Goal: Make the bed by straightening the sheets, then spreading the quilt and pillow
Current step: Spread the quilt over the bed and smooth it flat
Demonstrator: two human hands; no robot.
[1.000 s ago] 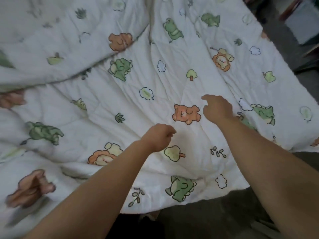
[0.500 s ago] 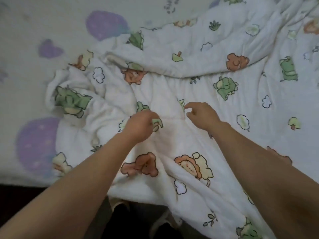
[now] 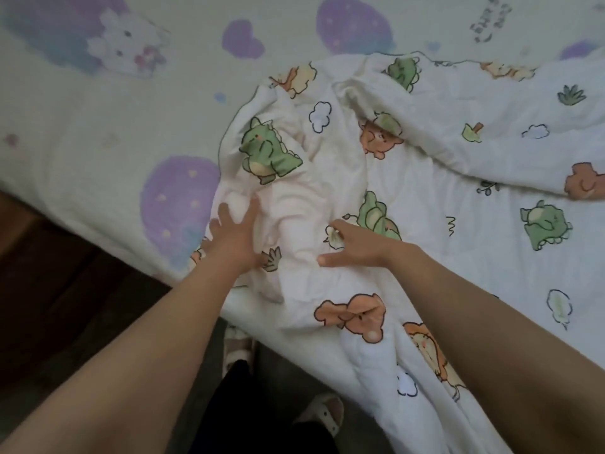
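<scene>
Hands, head view: left hand [image 3: 234, 235] open, fingers spread, flat on the bunched corner of the quilt [image 3: 425, 178]; right hand [image 3: 357, 245] likewise open, just beside it on the same heap.

Quilt: crumpled ahead of both hands, folded over itself beyond the right hand, one edge hanging off the bed below the right forearm.

Sheet [image 3: 98, 142]: bare beyond the left hand.

Risks, as judged: flat palms may pack the folds tighter; dragging may ruck the sheet; the overhang's weight may pull the quilt to the floor [image 3: 65, 290].

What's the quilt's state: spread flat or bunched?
Bunched. The quilt lies in heaped folds and creases, leaving much of the sheet uncovered.
</scene>
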